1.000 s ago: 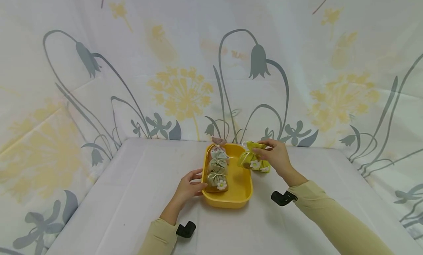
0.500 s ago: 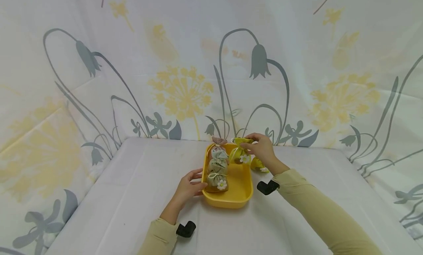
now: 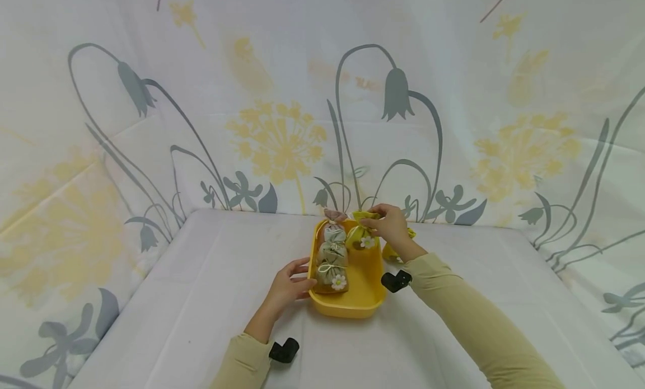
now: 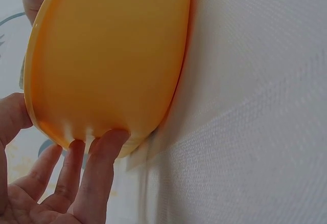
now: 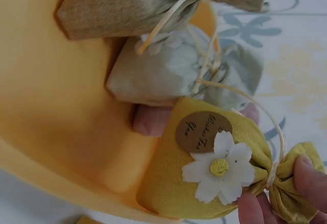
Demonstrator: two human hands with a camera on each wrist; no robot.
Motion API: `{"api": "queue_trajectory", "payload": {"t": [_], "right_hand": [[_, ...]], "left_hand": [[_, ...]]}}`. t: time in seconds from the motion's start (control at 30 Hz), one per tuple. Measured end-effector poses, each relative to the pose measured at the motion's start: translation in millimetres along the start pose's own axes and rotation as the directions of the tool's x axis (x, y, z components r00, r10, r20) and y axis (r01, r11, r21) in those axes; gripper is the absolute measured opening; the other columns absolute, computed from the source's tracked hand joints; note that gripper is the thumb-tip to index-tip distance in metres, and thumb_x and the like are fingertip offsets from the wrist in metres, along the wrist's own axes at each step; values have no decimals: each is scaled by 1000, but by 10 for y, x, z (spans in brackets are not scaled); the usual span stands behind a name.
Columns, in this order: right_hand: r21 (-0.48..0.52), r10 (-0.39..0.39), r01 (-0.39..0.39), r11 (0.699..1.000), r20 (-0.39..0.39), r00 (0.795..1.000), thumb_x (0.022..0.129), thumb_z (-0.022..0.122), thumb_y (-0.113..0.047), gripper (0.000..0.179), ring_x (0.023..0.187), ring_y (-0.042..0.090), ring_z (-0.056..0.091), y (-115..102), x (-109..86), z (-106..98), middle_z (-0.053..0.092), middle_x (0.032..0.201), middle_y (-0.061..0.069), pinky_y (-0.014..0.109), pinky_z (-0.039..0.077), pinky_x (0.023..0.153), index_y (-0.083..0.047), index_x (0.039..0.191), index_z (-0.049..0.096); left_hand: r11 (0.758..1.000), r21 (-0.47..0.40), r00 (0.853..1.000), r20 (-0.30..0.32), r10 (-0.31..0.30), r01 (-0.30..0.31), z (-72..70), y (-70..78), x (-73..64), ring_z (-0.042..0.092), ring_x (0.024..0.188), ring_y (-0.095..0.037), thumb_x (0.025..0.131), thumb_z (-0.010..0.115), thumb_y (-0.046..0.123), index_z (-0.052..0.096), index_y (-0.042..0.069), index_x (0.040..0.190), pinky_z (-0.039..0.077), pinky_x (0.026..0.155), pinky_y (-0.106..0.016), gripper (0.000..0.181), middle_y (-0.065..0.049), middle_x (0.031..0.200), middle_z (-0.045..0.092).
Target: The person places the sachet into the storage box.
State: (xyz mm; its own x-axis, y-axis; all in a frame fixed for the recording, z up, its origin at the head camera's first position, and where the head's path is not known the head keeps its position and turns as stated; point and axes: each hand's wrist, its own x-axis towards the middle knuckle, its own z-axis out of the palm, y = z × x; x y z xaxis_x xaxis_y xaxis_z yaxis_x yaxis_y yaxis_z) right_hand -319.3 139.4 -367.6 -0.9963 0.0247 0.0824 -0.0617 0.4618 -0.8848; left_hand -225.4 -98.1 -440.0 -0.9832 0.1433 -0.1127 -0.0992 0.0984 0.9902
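Observation:
A yellow plastic tub stands on the table. My left hand holds its left side, thumb over the rim and spread fingers on the outer wall. Inside, along the left, several small drawstring pouches lie in a row, including a grey-green pouch with a white flower and a pink pouch at the far end. My right hand pinches the gathered neck of a yellow-green pouch. This pouch sits inside the tub's far right corner, its round brown label and white flower facing the right wrist camera.
Another yellow-green pouch lies just outside the tub's right wall, partly behind the right forearm. A white cloth covers the table, and a flower-printed curtain hangs behind it.
My right hand has carried the yellow-green pouch leftward from beside the tub, over its right rim and down into the far corner. The other yellow-green pouch came into sight. My left hand stays put.

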Motion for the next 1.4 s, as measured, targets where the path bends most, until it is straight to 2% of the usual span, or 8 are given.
{"api": "queue_trajectory", "payload": {"t": [0.23,0.37,0.53,0.67,0.8,0.97,1.27,1.4], "right_hand": [[-76,2,1,997,36,999,82,71,-8,26,76,25,60,76,13,-16,56,94,16,31,56,63,4,103,61],[-93,19,-13,996,69,997,81,71,-6,24,73,24,59,91,17,-21,56,92,15,31,56,63,3,102,62],[-193,3,23,981,135,991,81,71,-7,27,67,20,56,156,26,-18,58,90,15,28,52,59,4,103,62],[-225,-10,44,973,150,989,81,71,-8,29,71,22,55,228,48,-11,59,92,16,29,51,61,5,105,62],[-237,6,30,971,149,989,82,71,-10,32,84,27,56,256,65,-8,59,101,19,34,52,71,4,109,61],[-188,16,12,982,145,989,82,71,-11,36,99,32,53,299,55,-61,57,112,21,39,50,82,2,115,62],[-164,-52,68,984,100,994,81,72,-13,38,101,34,58,376,-55,-272,62,111,18,39,52,81,1,115,62],[-152,-53,64,986,76,996,82,70,-12,37,103,34,58,417,-125,-359,62,111,18,39,52,82,2,116,61]], "left_hand": [[1000,8,1000,-21,1,0,-6,-197,133,58,105,-32,83,69,11,45,6,136,56,72,-37,59,-18,125,50],[1000,11,1000,-28,-5,5,3,-212,133,58,105,-31,83,70,12,45,7,136,56,72,-36,59,-17,125,50],[1000,10,1000,-23,-4,4,5,-199,120,58,105,-31,83,70,12,45,7,136,56,72,-37,59,-18,125,50],[1000,10,1000,-21,-2,2,3,-149,88,57,106,-32,83,69,11,44,5,137,56,72,-37,60,-19,126,50],[1000,9,1000,-15,1,-1,-1,-161,96,57,105,-32,83,69,11,44,4,136,56,72,-37,60,-19,125,50],[1000,11,1000,-21,2,-1,0,-222,130,58,105,-31,82,71,13,46,7,135,56,72,-36,59,-17,124,51],[1000,16,1000,-27,0,0,5,-230,125,57,107,-32,82,71,14,46,7,135,56,72,-36,60,-18,125,50],[1000,6,1000,-18,6,-6,-3,-218,122,56,107,-33,82,70,13,44,4,136,56,72,-37,61,-19,126,49]]}}
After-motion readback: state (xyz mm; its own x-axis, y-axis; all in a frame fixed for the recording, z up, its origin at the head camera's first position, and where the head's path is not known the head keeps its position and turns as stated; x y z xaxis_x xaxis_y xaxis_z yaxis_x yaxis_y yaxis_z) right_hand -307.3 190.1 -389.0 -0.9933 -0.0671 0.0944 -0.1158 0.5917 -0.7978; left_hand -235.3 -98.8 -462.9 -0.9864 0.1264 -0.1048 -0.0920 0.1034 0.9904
